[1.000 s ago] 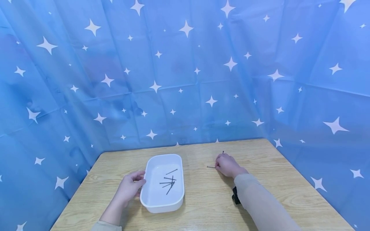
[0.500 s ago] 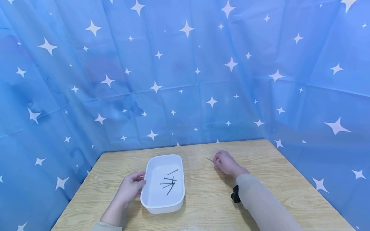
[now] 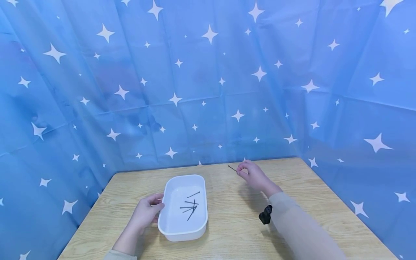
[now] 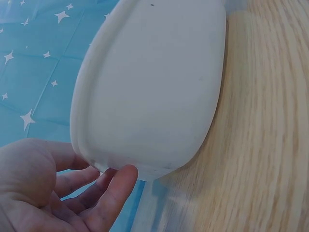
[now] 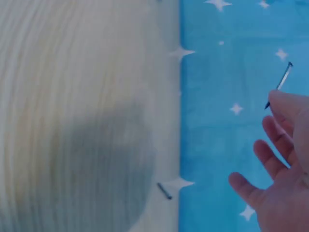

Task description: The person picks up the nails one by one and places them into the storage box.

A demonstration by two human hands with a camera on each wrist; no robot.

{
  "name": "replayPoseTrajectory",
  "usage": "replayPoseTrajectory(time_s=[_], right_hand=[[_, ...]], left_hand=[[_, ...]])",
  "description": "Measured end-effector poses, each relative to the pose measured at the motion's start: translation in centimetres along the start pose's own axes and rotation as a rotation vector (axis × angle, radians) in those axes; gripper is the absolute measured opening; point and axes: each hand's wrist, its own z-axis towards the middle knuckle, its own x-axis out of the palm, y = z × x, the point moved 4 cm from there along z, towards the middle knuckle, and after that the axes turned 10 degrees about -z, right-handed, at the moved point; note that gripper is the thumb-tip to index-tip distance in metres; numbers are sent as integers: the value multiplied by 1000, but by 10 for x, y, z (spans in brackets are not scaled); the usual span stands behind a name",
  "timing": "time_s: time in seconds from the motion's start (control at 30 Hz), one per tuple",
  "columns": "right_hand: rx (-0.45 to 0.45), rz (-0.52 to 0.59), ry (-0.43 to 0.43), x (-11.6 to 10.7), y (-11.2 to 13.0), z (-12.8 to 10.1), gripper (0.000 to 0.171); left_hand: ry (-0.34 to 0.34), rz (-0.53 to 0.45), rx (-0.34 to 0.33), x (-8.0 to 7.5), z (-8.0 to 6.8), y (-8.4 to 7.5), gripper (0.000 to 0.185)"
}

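Above the wooden counter (image 3: 227, 224), our right hand (image 3: 251, 175) pinches a nail (image 3: 232, 168); left hand (image 3: 146, 213), fingers relaxed, should keep steadying the tray (image 3: 169, 227).

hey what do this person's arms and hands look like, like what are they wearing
Both hands, the left hand and the right hand, are bare, with no gloves or rings visible. Each arm wears a light beige long sleeve reaching the wrist. A small black camera sits under the right wrist.

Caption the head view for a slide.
Right hand lifts a pinched nail; left hand steadies the white tray.
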Motion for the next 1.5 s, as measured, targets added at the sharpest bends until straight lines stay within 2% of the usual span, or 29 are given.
replayPoseTrajectory(time_s=[0.17, 0.33, 1.03, 1.5], right_hand=[[2, 60, -38, -13, 10, -1, 9], [-5, 61, -47, -19, 15, -1, 10], [-4, 75, -36, -23, 17, 1, 13], [-32, 84, -29, -14, 34, 5, 10]], left_hand=[[2, 3, 4, 0, 0, 1, 43], [-6, 3, 1, -1, 0, 1, 42], [-6, 2, -7, -2, 1, 1, 42], [-1, 15, 3, 0, 0, 0, 42]])
